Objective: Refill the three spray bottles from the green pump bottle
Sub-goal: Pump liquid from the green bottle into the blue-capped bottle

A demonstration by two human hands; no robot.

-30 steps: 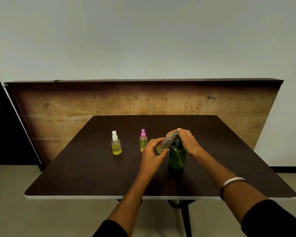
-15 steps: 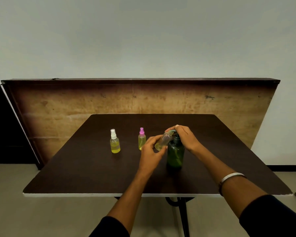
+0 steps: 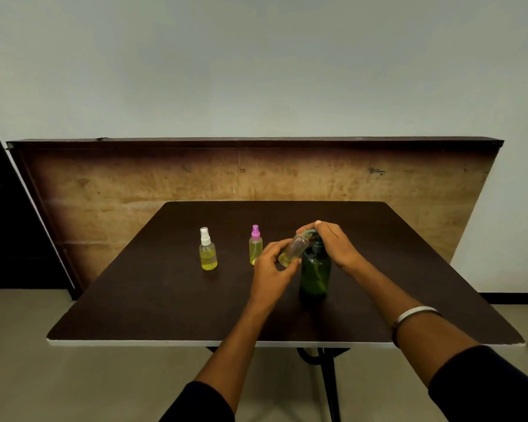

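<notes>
The green pump bottle [image 3: 315,274] stands upright right of the table's middle. My right hand [image 3: 333,243] covers its pump head, fingers curled over the spout. My left hand [image 3: 272,266] pinches a small clear spray bottle [image 3: 293,250] without its cap, tilted with its mouth up against the pump spout; a little yellow liquid lies at its lower end. A capped spray bottle with a pink top [image 3: 255,245] stands just left of my left hand. Farther left stands one with a white top [image 3: 208,250]. Both hold yellow liquid.
The dark brown table [image 3: 153,300] has a pale front edge and a black pedestal leg below. A wooden board leans against the wall behind it. A dark cabinet fills the left edge. A cable lies on the floor at the right.
Both hands stay on the clear bottle and the pump head. The view has shifted slightly; the two capped bottles have not moved.
</notes>
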